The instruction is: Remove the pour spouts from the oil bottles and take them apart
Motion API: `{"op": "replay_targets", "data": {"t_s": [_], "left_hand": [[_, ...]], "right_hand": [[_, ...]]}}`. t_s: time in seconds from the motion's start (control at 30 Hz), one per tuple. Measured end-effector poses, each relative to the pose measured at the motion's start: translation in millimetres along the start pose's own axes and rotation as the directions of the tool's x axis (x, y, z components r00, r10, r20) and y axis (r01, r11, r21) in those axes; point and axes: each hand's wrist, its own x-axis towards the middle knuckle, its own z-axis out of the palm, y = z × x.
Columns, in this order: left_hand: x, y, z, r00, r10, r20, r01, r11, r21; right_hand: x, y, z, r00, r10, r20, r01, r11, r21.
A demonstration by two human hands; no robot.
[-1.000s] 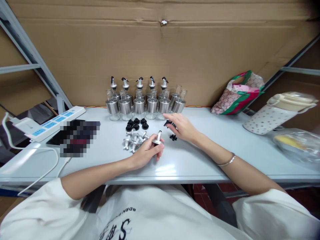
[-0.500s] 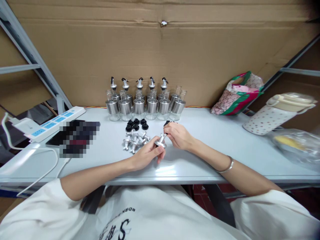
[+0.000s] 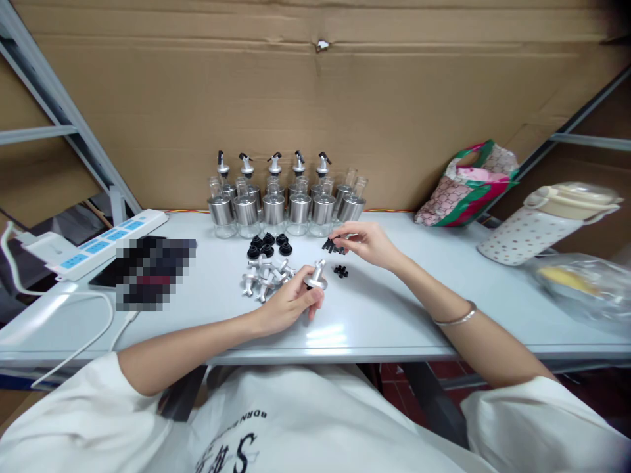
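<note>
A silver pourer head (image 3: 318,281) sits in the left hand (image 3: 292,299), gripped by thumb and fingers with its spout up, over the table (image 3: 394,322). The step in hand looks like picking out a black part for it: the right hand (image 3: 369,244) is at the black levers (image 3: 328,244), its fingertips narrowed, though whether they pinch one I cannot tell. The next move seems to call for a fine pinch on a single lever, the head held steady. Around lie small black pieces (image 3: 340,271), loose silver heads (image 3: 266,279) and black stoppers (image 3: 267,250); glass bottles (image 3: 274,210) stand behind.
</note>
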Motion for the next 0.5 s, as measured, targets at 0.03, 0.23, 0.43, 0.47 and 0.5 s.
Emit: {"op": "replay_targets", "data": {"t_s": [0.03, 0.23, 0.43, 0.47, 0.5], "left_hand": [[0, -1, -0.2, 1.0, 0.002, 0.001, -0.002, 1.0, -0.002], [1, -2, -0.1, 1.0, 0.007, -0.007, -0.007, 1.0, -0.009], [2, -3, -0.4, 1.0, 0.018, -0.012, -0.018, 1.0, -0.014], [2, -3, -0.5, 1.0, 0.017, -0.013, -0.017, 1.0, -0.015], [2, -3, -0.5, 1.0, 0.016, -0.015, -0.016, 1.0, -0.015]], "right_hand": [[0, 1, -2, 0.999, 0.023, 0.045, -0.022, 0.999, -0.026], [-1, 4, -8, 0.955, 0.073, 0.287, 0.003, 0.967, -0.256], [-1, 13, -10, 0.872, 0.206, 0.444, -0.099, 0.963, -0.252], [-1, 15, -10, 0.861, 0.228, 0.455, -0.119, 0.96, -0.255], [-1, 16, -10, 0.851, 0.244, 0.465, -0.134, 0.957, -0.257]]}}
